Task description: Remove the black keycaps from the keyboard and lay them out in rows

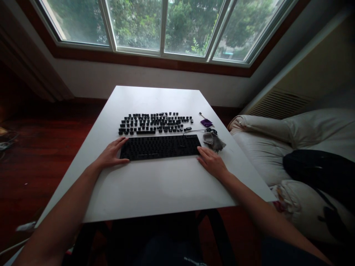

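A black keyboard (161, 146) with its keycaps off lies flat on the white table (155, 188). My left hand (112, 153) grips its left end, fingers at the far corner and thumb at the near corner. At the other end, my right hand (211, 162) holds the near right corner between fingers and thumb. Beyond the keyboard, loose black keycaps (141, 122) stand in rows, with the long spacebar (146, 132) in the nearest row. A grey cloth (213, 141) lies just past my right hand.
A purple item (206, 123) and a small brush (201, 115) lie at the table's right side. The coiled black cable (211, 130) rests by the cloth. To the right is a pale sofa (249, 155) with a dark bag (318, 170). Windows (135, 26) face me.
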`<state>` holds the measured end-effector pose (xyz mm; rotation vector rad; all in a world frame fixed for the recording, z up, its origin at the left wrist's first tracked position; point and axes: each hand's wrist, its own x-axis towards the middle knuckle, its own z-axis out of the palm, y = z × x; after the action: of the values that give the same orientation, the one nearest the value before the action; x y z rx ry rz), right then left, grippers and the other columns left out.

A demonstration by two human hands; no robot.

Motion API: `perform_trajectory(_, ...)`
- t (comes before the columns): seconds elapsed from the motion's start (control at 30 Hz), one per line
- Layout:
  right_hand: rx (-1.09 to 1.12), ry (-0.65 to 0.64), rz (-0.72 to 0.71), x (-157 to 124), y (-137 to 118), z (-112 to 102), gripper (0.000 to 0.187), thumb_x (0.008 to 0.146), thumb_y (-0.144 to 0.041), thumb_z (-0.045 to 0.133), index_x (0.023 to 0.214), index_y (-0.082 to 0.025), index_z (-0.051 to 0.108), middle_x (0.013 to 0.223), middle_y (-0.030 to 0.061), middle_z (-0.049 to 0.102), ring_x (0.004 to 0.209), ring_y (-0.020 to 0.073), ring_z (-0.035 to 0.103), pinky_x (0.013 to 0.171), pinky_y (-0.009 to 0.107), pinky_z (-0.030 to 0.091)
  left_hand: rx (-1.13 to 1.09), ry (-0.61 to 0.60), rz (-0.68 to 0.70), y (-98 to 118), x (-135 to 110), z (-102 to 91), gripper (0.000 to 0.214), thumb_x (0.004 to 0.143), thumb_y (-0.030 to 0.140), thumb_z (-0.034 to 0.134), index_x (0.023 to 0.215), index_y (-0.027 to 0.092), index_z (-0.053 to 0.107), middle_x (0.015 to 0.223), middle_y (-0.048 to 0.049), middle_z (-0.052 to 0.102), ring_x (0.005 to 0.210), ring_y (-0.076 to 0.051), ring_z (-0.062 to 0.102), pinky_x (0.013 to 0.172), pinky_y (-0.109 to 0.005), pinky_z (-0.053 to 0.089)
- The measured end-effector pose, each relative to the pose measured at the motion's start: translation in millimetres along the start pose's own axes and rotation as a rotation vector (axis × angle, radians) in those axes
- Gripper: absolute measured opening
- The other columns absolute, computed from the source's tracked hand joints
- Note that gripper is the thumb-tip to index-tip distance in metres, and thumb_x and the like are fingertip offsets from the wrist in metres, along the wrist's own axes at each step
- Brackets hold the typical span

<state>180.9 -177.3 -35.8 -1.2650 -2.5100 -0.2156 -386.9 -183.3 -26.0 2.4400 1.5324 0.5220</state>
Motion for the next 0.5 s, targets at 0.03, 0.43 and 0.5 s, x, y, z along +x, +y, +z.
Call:
perform_trajectory(0.03, -0.002, 0.004, 0.002, -1, 1, 2, 0.058, 0.103, -0.036, 0.046, 0.158, -0.018, 0.037, 0.147, 0.0148, 0.056, 0.134, 0.0313, 0.055, 0.115, 0.049, 0.045, 0.001, 0.002, 0.001, 0, 0, 0.1, 0.105, 0.079, 0.070, 0.069, 0.163, 0.030, 0.021, 0.167, -0.0114, 0.025, 0.149, -0.038, 0.032, 0.121, -0.054, 0.031)
perform_trajectory(0.43, 0.076, -0.002, 0.036, 7, 8, 4, 0.059, 0.102, -0.038, 0.046, 0.157, -0.021, 0.039, 0.147, 0.0138, 0.057, 0.132, 0.0315, 0.056, 0.111, 0.051, 0.047, -0.011, 0.018, 0.000, -4, -1, 1.9, 0.106, 0.077, 0.070, 0.071, 0.163, 0.029, 0.024, 0.167, -0.0119, 0.025, 0.148, -0.039, 0.034, 0.120, -0.054, 0.033)
perform_trajectory(0.5, 0.109, 0.028, 0.094, 25, 11, -2, 0.052, 0.102, -0.038, 0.047, 0.151, -0.022, 0.049, 0.135, 0.0126, 0.066, 0.121, 0.0305, 0.062, 0.105, 0.049, 0.051, -0.017, 0.021, 0.001, -3, -2, 1.0, 0.106, 0.077, 0.070, 0.071, 0.163, 0.029, 0.024, 0.167, -0.0120, 0.026, 0.148, -0.039, 0.034, 0.120, -0.054, 0.032)
